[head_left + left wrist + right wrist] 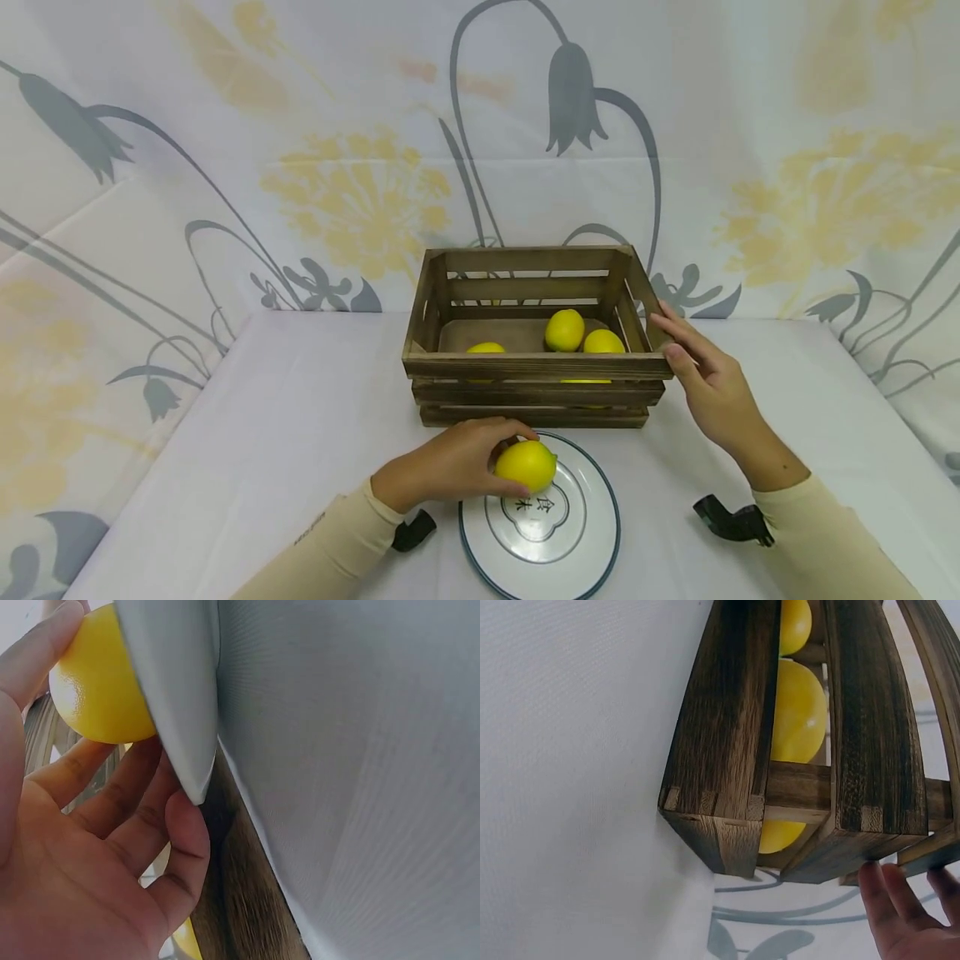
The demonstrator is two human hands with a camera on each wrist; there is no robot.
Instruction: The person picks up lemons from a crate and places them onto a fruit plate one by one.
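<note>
My left hand (465, 458) holds a yellow lemon (527, 466) between thumb and fingers, over the upper part of a white plate (577, 560) with a blue rim and dark printed characters. In the left wrist view, the lemon (101, 682) sits right at the plate's edge (171, 690), which hides part of it. Behind the plate stands a brown slatted wooden crate (536, 365) with several lemons (564, 331) inside. At the crate's front right corner, my right hand (712, 387) touches the side with thumb and fingertips. Its fingers (881, 904) look fairly straight in the right wrist view.
A white cloth (330, 375) covers the table. Behind it hangs a pale backdrop (360, 83) with grey and yellow flower prints. Black devices show beside the left sleeve (337, 533) and the right sleeve (825, 533).
</note>
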